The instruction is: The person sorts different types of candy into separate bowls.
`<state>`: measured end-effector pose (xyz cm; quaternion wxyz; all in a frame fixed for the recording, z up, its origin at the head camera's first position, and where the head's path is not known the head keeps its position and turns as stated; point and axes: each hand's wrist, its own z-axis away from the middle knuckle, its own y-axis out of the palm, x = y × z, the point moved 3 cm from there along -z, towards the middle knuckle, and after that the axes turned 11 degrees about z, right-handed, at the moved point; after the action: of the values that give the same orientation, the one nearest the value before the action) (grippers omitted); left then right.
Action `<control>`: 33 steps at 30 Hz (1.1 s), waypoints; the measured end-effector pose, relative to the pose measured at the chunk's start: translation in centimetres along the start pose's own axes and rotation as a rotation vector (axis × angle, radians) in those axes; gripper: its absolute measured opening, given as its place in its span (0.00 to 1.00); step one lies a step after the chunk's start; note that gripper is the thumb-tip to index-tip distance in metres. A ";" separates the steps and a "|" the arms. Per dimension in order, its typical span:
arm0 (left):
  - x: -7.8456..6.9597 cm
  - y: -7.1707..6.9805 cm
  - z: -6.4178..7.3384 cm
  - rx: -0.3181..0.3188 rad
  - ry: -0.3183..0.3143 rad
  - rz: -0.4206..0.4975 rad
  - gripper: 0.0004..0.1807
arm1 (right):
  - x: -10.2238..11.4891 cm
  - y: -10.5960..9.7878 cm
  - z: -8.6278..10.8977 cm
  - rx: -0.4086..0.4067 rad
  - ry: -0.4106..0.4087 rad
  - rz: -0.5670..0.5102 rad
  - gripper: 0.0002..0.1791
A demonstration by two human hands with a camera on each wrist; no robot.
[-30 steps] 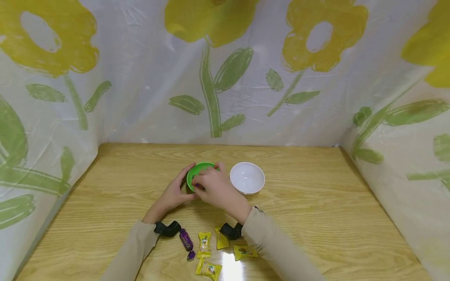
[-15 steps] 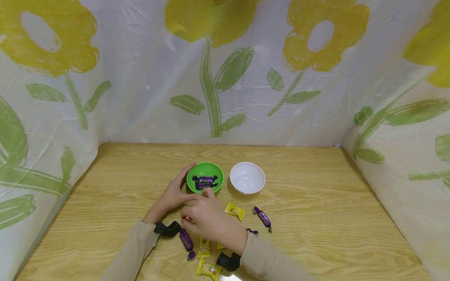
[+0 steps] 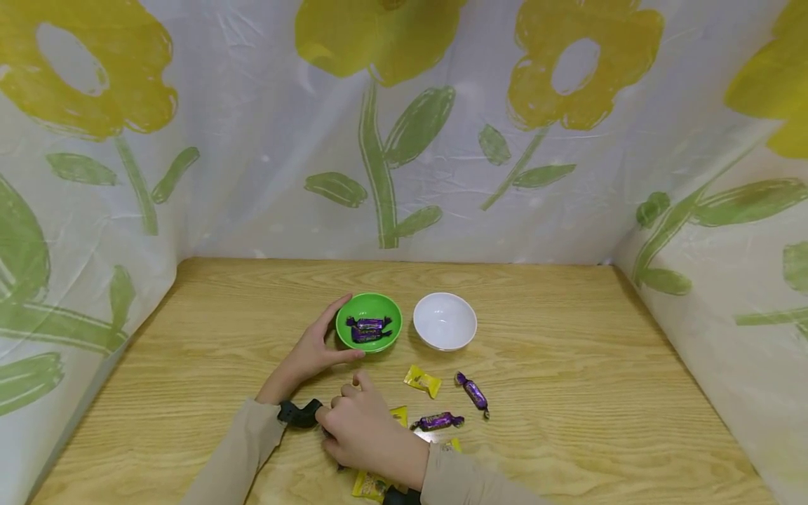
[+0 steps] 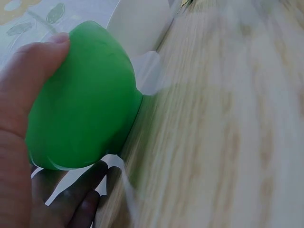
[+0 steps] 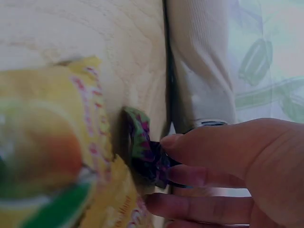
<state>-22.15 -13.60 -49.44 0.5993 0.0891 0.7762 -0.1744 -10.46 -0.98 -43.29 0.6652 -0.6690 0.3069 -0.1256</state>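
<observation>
My left hand (image 3: 309, 353) holds the green bowl (image 3: 369, 304), thumb on the near side and fingers round the left. Two purple wrapped candies (image 3: 369, 330) lie in that bowl. The left wrist view shows the thumb against the bowl's green outside (image 4: 90, 95). Lower down, my right hand (image 3: 372, 429) is over a purple wrapped candy, which it mostly hides in the head view. In the right wrist view thumb and finger pinch this purple candy (image 5: 147, 156) at the tabletop. Big in front there is a yellow wrapped candy (image 5: 42, 137).
A white bowl (image 3: 445, 322) stands right of the green one. Right of my right hand lie two more purple candies (image 3: 472, 395) and a yellow candy (image 3: 423, 381). Other yellow candies (image 3: 369, 485) are partly covered by the right hand and sleeve. A flowered cloth (image 3: 252, 140) surrounds the table.
My right hand has left the green bowl, where two purple candies now show, and come down toward me to the purple candy at lower left. The left hand has stayed on the bowl.
</observation>
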 end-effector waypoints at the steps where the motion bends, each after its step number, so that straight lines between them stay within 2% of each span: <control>1: 0.0 0.0 0.0 -0.001 0.001 0.002 0.57 | 0.0 0.1 0.0 0.000 0.007 -0.006 0.07; 8: 0.1 0.1 0.0 -0.003 -0.013 -0.005 0.57 | -0.1 0.6 -0.1 0.046 0.079 -0.075 0.07; 15: 0.0 0.0 0.0 -0.007 -0.014 -0.001 0.57 | -0.4 0.7 -0.2 0.001 0.108 -0.071 0.08; 21: 0.1 0.0 0.1 -0.007 -0.022 0.005 0.57 | -0.7 0.2 -0.2 -0.004 0.101 -0.108 0.08; 29: 0.0 0.0 0.2 -0.008 -0.028 -0.004 0.56 | -1.5 -1.4 0.2 -0.120 0.111 -0.150 0.14; 33: 0.1 0.0 0.1 -0.010 -0.029 0.002 0.56 | -2.1 -2.2 0.4 -0.140 0.116 -0.196 0.13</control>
<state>-22.04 -13.64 -49.59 0.6111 0.0844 0.7683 -0.1709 -11.37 0.39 -40.68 0.5824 -0.7322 0.2863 -0.2066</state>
